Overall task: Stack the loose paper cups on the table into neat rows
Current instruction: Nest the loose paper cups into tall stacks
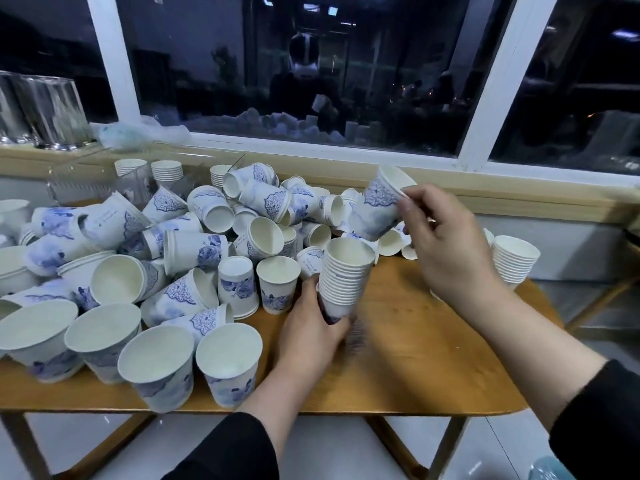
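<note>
We are holding a nested stack of cups (pixel 346 275) upright in our left hand (pixel 311 327), whose fingers are wrapped around the bottom of the stack just above the worktop (pixel 408 358). Our right hand (pixel 446 244) is pinching a single cup (pixel 375 209) by its rim, lifted above and a little beyond the stack's open mouth, tilted with its base pointing down and to the left. To do this step well, we are judging that the cup needs levelling so its base lines up squarely over the top rim, then lowering straight in. Gripping the stack low is leaving it free to sway, so a gentle push seems wiser. The loose heap (pixel 207 237) is lying just left, and a finished stack (pixel 514 261) is standing at the right edge.
</note>
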The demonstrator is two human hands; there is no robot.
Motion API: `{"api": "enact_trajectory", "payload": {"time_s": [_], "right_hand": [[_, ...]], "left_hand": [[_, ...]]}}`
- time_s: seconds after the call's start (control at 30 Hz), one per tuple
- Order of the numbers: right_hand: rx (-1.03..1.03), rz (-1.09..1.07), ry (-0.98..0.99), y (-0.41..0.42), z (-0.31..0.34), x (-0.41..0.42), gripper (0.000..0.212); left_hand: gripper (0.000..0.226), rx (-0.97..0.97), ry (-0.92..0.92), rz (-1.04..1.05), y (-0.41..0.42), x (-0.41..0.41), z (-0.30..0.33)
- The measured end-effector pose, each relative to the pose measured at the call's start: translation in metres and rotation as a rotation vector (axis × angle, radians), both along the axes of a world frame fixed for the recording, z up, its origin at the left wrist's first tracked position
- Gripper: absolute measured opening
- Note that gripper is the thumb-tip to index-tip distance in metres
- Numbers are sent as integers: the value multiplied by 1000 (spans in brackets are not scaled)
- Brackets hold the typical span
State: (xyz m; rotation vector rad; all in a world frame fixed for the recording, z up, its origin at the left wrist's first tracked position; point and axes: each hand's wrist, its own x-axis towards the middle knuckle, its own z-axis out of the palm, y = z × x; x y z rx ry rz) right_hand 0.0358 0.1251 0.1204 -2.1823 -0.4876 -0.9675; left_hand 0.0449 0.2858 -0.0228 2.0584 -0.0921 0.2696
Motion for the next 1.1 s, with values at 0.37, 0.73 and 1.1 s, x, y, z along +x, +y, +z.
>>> {"api": "enact_trajectory", "payload": {"time_s": [0.37,0.73,1.1], "right_hand": [[-3,-46,208,2,-29,18,22],[254,-38,804,16,-126,70,50],[380,-4,771,36,-131,92,63]], "left_hand": [[75,-111,-7,85,6,-6,0],[71,-123,-82,213,7,-4,-4],[72,-116,-105,231,8,0,-11]]}}
